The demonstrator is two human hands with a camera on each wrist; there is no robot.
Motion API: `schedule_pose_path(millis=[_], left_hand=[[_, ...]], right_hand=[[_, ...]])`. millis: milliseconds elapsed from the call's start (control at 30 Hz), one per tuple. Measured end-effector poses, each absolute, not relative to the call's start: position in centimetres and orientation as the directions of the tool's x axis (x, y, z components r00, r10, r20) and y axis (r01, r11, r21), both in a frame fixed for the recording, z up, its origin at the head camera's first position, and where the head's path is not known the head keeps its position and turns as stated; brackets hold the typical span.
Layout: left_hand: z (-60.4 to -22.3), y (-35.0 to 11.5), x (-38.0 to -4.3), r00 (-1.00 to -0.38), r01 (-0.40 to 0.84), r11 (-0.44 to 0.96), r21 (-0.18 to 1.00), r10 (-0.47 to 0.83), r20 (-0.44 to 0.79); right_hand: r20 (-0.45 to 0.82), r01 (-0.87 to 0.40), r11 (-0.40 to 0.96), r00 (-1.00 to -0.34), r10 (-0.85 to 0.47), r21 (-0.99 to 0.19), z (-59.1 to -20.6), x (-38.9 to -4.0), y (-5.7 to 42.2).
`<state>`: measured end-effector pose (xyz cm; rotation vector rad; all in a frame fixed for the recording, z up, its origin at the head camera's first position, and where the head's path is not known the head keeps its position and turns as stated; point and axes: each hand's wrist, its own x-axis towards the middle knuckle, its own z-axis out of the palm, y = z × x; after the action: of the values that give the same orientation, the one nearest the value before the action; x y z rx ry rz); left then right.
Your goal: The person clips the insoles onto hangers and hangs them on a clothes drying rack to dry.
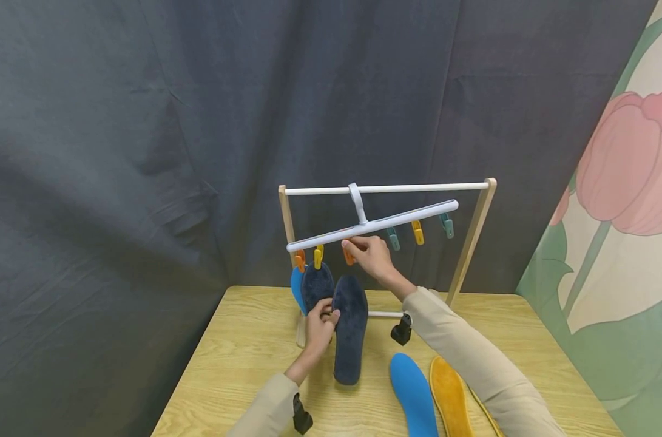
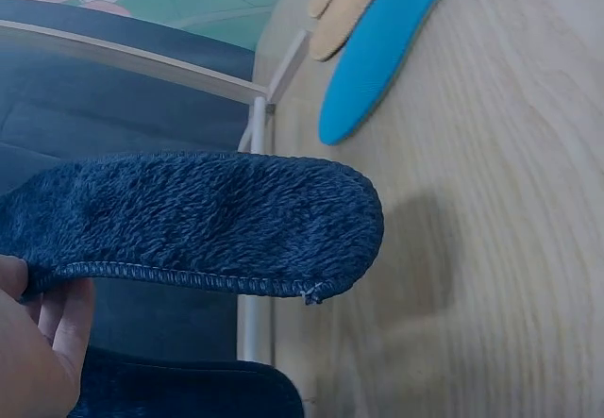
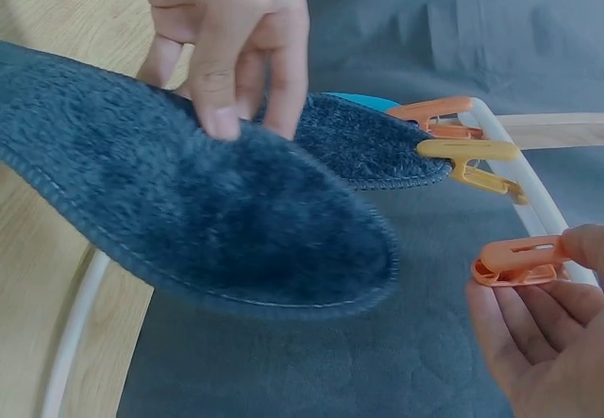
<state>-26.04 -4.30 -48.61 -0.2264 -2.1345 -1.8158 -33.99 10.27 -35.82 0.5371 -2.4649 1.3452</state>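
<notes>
My left hand (image 1: pixel 321 326) pinches a dark blue fuzzy insole (image 1: pixel 350 328) by its edge, holding it upright below the hanger; its rounded end nears the clips in the right wrist view. My right hand (image 1: pixel 373 257) grips an orange clothespin (image 3: pixel 517 261) between thumb and fingers under the white hanger (image 1: pixel 374 226). The insole is apart from that clothespin. Beside it, a second dark blue insole (image 1: pixel 317 284) hangs from a yellow clothespin (image 1: pixel 318 257). Behind that, a bright blue insole (image 1: pixel 297 287) hangs at an orange clothespin (image 1: pixel 300 261).
The tilted hanger hooks over the white bar of a wooden-sided rack (image 1: pixel 475 243). Teal (image 1: pixel 446 226) and yellow clothespins (image 1: pixel 417 232) hang on its right half. A blue insole (image 1: pixel 414 391) and orange insoles (image 1: pixel 451 397) lie on the wooden table (image 1: pixel 210 388); my right sleeve partly covers them.
</notes>
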Motion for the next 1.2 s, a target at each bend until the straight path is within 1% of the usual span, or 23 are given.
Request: schedule_pose_path(millis=[167,300,500,600,733,867,1000,1200], left_hand=[[-47.8,-4.1,-26.2,-0.926,0.350,0.170,0.921,-0.086,0.367],[-47.7,-4.2,-26.5,-0.933,0.339,0.167,0.926,-0.063,0.353],[-49.3,-4.3,-28.2,-0.941,0.311,0.163,0.936,-0.085,0.328],[-48.4,-4.2,-27.8,-0.936,0.317,0.168,0.933,-0.102,0.336],[-46.7,-4.1,-26.9,-0.937,0.325,0.133,0.936,-0.088,0.338],[-47.5,-4.3,-28.0,-0.946,0.305,0.092,0.948,-0.083,0.312],[-48.3,-4.2,-29.0,-0.950,0.290,0.086,0.953,-0.093,0.297],[-48.2,-4.2,-29.3,-0.953,0.279,0.087,0.956,-0.100,0.287]], right_hand=[[0.395,-0.430,0.485,-0.901,-0.178,-0.761,-35.8,-34.1,10.3],[0.377,-0.413,0.460,-0.910,-0.172,-0.786,-35.7,-34.1,10.3],[0.362,-0.397,0.443,-0.918,-0.165,-0.804,-35.6,-34.3,10.3],[0.347,-0.381,0.442,-0.924,-0.159,-0.812,-35.6,-34.3,10.3],[0.331,-0.368,0.419,-0.930,-0.160,-0.830,-35.6,-34.3,10.3],[0.329,-0.368,0.406,-0.930,-0.164,-0.837,-35.4,-34.3,10.3],[0.330,-0.365,0.415,-0.931,-0.157,-0.834,-35.3,-34.4,10.4],[0.311,-0.342,0.417,-0.940,-0.143,-0.842,-35.3,-34.4,10.3]])
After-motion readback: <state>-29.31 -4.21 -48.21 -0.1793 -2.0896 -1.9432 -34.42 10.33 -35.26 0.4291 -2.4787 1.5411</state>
